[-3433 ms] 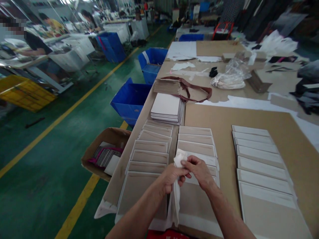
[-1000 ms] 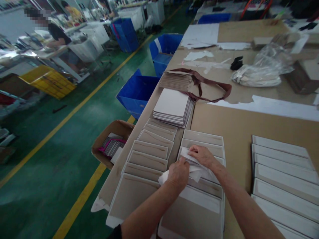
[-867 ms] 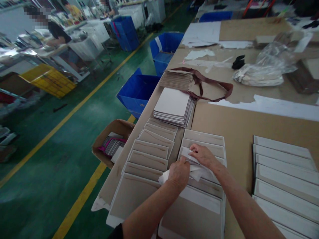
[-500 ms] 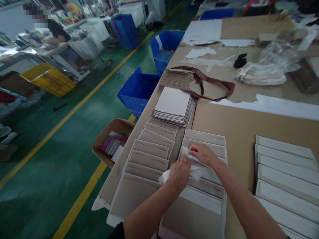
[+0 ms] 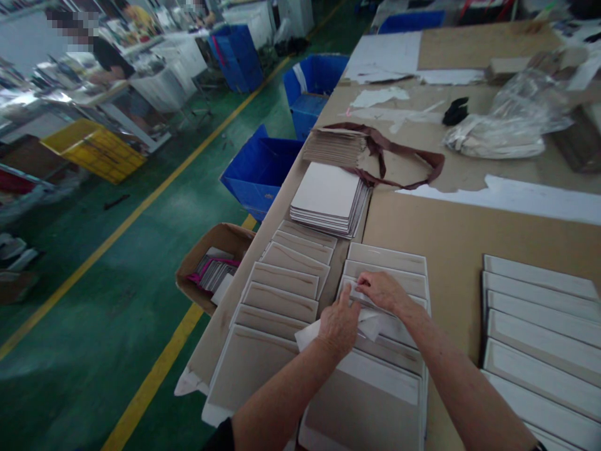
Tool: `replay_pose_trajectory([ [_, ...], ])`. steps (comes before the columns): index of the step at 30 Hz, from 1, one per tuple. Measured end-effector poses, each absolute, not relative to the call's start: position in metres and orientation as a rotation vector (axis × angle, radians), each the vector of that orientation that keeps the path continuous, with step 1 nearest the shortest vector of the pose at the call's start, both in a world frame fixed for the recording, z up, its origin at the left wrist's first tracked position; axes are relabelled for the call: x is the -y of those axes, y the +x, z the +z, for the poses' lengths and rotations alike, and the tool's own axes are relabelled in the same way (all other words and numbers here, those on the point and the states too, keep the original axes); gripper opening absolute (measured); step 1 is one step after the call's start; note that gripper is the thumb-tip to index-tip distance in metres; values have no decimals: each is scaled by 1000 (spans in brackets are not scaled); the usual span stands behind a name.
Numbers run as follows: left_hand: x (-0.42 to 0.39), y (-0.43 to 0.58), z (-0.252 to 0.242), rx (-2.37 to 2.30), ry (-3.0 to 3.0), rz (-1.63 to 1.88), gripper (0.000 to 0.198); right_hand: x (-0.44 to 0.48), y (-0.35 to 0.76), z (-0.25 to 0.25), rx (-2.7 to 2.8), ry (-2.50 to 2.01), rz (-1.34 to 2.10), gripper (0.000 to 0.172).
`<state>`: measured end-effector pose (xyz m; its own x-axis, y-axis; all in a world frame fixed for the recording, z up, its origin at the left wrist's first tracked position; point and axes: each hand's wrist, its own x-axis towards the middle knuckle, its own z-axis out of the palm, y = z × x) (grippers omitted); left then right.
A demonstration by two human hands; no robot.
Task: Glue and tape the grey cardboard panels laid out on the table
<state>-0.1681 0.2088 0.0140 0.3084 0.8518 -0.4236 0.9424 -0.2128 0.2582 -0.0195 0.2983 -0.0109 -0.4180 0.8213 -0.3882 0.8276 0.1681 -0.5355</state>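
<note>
My right hand [image 5: 382, 291] pinches the edge of a thin white strip [image 5: 346, 289] over the middle row of overlapping grey boards [image 5: 364, 391]. Close beside it, my left hand [image 5: 339, 322] has its index finger on the strip's near end. Loose white strips [image 5: 306, 336] stick out to the left from under the left palm, and a crumpled white piece [image 5: 370, 326] shows between both hands. The left row of boards [image 5: 263, 357] bears brownish glue-like streaks. On the front board of the middle row lies a flat white strip [image 5: 382, 376].
Right of me lies another row of boards with white strips [image 5: 539, 326]. Ahead stand a stack of pale boards [image 5: 323, 191] and a brown fabric band [image 5: 429, 169]. Blue bins [image 5: 263, 169] and a cardboard box [image 5: 216, 241] adjoin the table's left edge. A person [image 5: 106, 59] sits far left.
The loose white strips under my left palm poke out a little further left. My right fingers have barely shifted on the strip, and the view has tilted slightly.
</note>
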Motion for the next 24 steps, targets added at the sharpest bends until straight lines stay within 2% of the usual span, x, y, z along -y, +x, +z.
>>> replay_pose_trajectory([
  [9,-211,-170,6,-1562,2146,-229,27,-298,-22,-10,-2377,1744,-1086,12],
  [13,-214,-173,5,-1527,2157,-270,29,-287,8,-4,-2343,1783,-1193,16],
  [18,-218,-176,6,-1487,2173,-266,30,-252,78,-9,-2094,2172,-1443,22],
  [21,-220,-178,7,-1476,2185,-290,29,-230,93,-21,-1886,2455,-1462,32],
  [24,-223,-178,9,-1459,2193,-343,32,-216,83,-32,-1757,2701,-1408,32],
])
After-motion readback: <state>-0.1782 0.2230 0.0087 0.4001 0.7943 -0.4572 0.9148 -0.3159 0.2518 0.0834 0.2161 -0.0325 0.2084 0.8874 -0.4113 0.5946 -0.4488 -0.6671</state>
